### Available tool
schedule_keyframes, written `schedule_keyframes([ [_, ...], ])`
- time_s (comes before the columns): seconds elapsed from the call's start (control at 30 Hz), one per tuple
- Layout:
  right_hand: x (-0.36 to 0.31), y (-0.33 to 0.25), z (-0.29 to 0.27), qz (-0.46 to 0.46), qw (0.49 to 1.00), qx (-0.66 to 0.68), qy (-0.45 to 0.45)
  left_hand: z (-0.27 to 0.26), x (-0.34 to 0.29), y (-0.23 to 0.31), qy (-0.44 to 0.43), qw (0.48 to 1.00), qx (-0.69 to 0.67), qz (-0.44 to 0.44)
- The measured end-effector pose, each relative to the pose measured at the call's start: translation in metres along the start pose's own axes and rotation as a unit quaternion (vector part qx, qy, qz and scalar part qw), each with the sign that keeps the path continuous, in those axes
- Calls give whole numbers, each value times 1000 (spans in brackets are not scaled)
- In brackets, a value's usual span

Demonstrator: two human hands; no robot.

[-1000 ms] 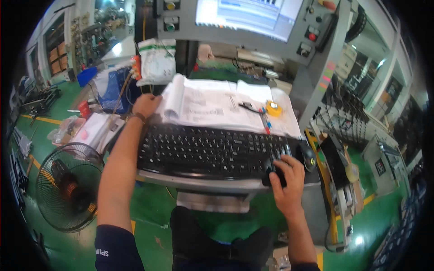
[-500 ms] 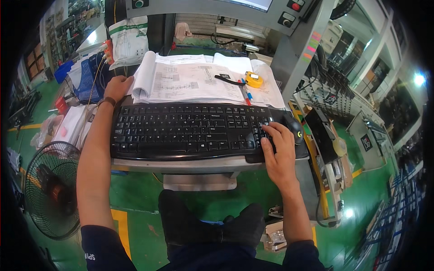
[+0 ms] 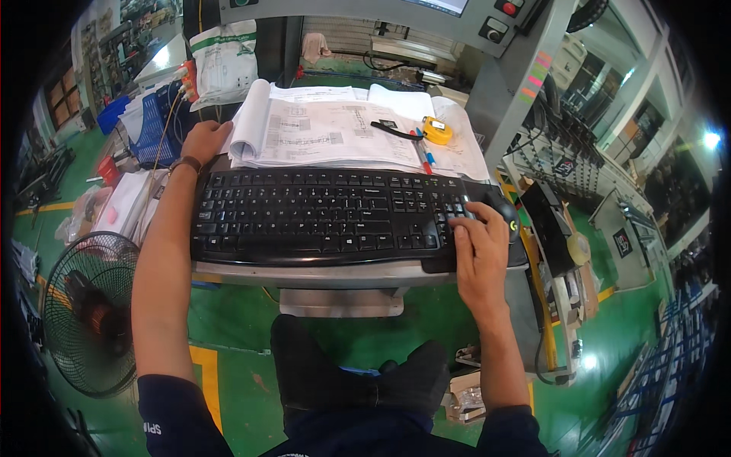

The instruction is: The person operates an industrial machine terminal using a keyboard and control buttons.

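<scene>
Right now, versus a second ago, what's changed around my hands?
Your right hand has shifted forward over the right end of the keyboard; the view has tilted down, showing less of the screen. Nothing was picked up. Your left hand stays beside the papers, where the yellow tape measure still lies.

With the keyboard point(image 3: 320, 217) taken as the centre, the papers point(image 3: 316, 137) are laid at twelve o'clock, the tape measure point(image 3: 437, 131) set on them toward two. The right hand point(image 3: 481, 255) is placed over the keyboard's three-o'clock end, the mouse point(image 3: 509, 207) just beside. At ten, the left hand point(image 3: 205, 142) is placed beside the papers, the basket point(image 3: 154, 139) farther out; the fan point(image 3: 95, 312) is stood at eight.
</scene>
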State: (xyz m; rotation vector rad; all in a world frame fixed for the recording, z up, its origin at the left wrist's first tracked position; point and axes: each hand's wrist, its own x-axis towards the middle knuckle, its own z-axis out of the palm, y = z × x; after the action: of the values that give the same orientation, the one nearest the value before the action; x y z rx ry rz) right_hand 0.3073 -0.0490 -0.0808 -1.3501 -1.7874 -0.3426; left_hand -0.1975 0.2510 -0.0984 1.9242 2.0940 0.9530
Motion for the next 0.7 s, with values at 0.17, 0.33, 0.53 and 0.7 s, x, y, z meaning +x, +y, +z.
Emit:
schedule_keyframes([
  [0.17,-13,-7,-5,-33,999,12,17,0,4,2,14,1000,12,-9],
  [0.33,18,-42,3,-58,997,43,30,-1,2,0,22,1000,7,9],
  [0.53,27,-58,33,-115,992,12,-59,0,-20,10,43,999,1,-3],
  [0.7,18,-56,15,-87,994,55,-36,-13,-17,17,-4,999,5,-47],
])
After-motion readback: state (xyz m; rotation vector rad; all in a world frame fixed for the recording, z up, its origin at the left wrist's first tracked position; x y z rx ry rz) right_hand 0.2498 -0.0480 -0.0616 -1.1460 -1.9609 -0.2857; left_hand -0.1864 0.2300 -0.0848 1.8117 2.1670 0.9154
